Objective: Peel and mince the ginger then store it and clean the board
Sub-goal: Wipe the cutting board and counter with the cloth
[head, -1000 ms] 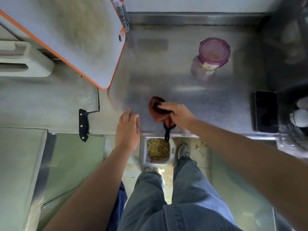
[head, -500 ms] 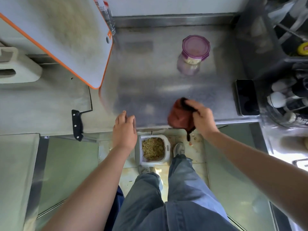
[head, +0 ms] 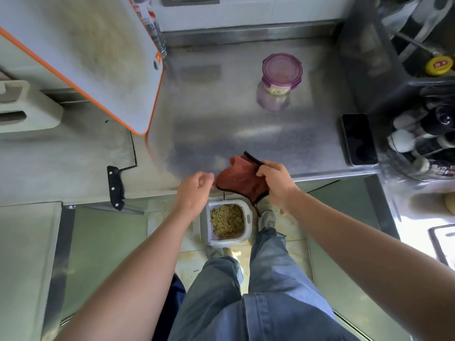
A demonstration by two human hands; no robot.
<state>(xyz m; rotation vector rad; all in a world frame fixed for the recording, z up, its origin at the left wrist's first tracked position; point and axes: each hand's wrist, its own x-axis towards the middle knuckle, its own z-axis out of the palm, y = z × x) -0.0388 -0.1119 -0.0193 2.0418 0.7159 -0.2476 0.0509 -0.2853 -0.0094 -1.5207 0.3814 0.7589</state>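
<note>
1. The right hand (head: 275,183) grips a red-brown cloth (head: 237,178), its fingers curled round the cloth's right side.
2. The cloth lies on the front edge of the steel counter (head: 221,119), with one corner hanging over the edge.
3. The left hand (head: 194,190) is just left of the cloth with its fingers curled in. I cannot tell whether it pinches the cloth's near corner or holds nothing.
4. The cutting board (head: 98,57), grey with an orange rim, is well beyond the cloth to the left and stands tilted.
5. A jar (head: 282,72) with a purple lid on stands beyond the cloth, slightly right, with something pale inside.
6. A black-handled knife (head: 115,188) lies left of the cloth at the counter's front edge.
7. A bin (head: 247,219) of yellowish scraps sits on the floor, below the cloth.
8. A dark phone (head: 358,139) lies right of the cloth.
</note>
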